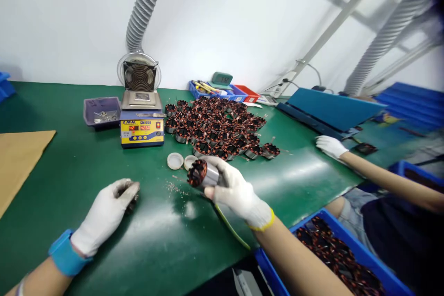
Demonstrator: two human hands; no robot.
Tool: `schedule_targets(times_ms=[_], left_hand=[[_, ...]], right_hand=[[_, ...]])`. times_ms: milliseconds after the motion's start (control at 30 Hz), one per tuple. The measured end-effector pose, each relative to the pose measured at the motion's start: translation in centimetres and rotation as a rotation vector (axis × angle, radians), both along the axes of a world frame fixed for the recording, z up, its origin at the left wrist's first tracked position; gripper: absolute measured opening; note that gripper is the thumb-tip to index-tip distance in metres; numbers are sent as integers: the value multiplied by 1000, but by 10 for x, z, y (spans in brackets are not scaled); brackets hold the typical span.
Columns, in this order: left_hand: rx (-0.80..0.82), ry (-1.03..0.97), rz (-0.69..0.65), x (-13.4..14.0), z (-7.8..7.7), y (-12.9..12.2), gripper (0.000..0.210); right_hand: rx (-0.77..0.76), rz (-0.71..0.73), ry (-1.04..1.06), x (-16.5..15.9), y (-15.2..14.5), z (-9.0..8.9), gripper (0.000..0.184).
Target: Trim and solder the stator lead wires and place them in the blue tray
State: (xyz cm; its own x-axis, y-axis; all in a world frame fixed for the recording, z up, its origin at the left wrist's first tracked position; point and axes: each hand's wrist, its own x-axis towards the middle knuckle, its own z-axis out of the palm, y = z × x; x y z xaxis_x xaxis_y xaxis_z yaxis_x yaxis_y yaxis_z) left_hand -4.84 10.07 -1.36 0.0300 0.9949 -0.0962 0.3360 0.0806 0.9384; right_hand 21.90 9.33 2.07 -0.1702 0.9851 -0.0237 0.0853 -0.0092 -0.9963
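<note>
In a white glove, my right hand (239, 194) grips a motor stator (210, 175) by its silver metal body. The stator is tilted on its side above the table, its copper windings facing left. My left hand (104, 212), also gloved and wearing a blue wristband, is closed low over the green table at the left. Something dark shows under its fingers, mostly hidden by the glove. Two small round white dishes (175, 161) lie just beyond the held stator. Pale crumbs (176, 189) are scattered between my hands. A yellow-green cord (231, 229) runs below my right hand.
Many stators (215, 125) stand massed at the back. Left of them are a soldering pot unit (142, 129) and a purple tray (101, 112). A blue bin (326, 215) of stators sits front right. A co-worker's gloved hand (331, 146) rests on the right side.
</note>
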Motion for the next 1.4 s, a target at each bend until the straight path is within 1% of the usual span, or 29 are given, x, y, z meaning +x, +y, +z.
schedule_targets(times_ms=[100, 167, 233, 333, 433, 500, 700, 767, 833, 933, 1000, 1067, 1133, 1167, 1233, 1300, 1400], left_hand=[[82, 103, -67, -4, -22, 0, 35], [102, 156, -131, -4, -28, -3, 31], [108, 182, -161, -4, -29, -4, 29], [103, 173, -182, -5, -29, -2, 29], [92, 166, -188, -7, -30, 1, 30], [83, 157, -201, -7, -32, 2, 31], [77, 163, -215, -8, -32, 3, 33], [76, 166, -217, -8, -31, 3, 33], [76, 172, -218, -8, -31, 3, 33], [85, 181, -224, -9, -32, 3, 33], [83, 189, -233, -9, -33, 3, 33], [70, 200, -236, -10, -33, 4, 35], [56, 204, -228, -10, -34, 5, 37], [50, 201, -220, -11, -34, 5, 38], [34, 188, -205, -11, -34, 6, 40], [14, 175, -201, -11, -34, 6, 42], [-8, 164, -193, -12, -33, 5, 44]], right_hand=[[0, -34, -204, 7, 37, 9, 60], [-5, -14, -267, 5, 53, 7, 61], [-15, 7, -319, 1, 63, 4, 61], [-43, 4, -494, -3, 69, 1, 62], [-63, 10, -664, -6, 73, 4, 61], [-78, 43, -738, -9, 76, 9, 57], [-124, 104, -883, -20, 87, 19, 49], [-114, 125, -902, -21, 89, 20, 45], [-95, 136, -894, -20, 89, 21, 46], [-7, 89, -917, -18, 82, 29, 53], [130, 6, -1056, -19, 75, 37, 57], [310, -39, -1273, -23, 68, 45, 59], [460, 14, -1486, -29, 66, 50, 56], [501, 67, -1572, -33, 67, 51, 54], [534, 163, -1697, -39, 72, 49, 51], [551, 230, -1757, -43, 78, 44, 48], [580, 276, -1791, -47, 83, 36, 41]])
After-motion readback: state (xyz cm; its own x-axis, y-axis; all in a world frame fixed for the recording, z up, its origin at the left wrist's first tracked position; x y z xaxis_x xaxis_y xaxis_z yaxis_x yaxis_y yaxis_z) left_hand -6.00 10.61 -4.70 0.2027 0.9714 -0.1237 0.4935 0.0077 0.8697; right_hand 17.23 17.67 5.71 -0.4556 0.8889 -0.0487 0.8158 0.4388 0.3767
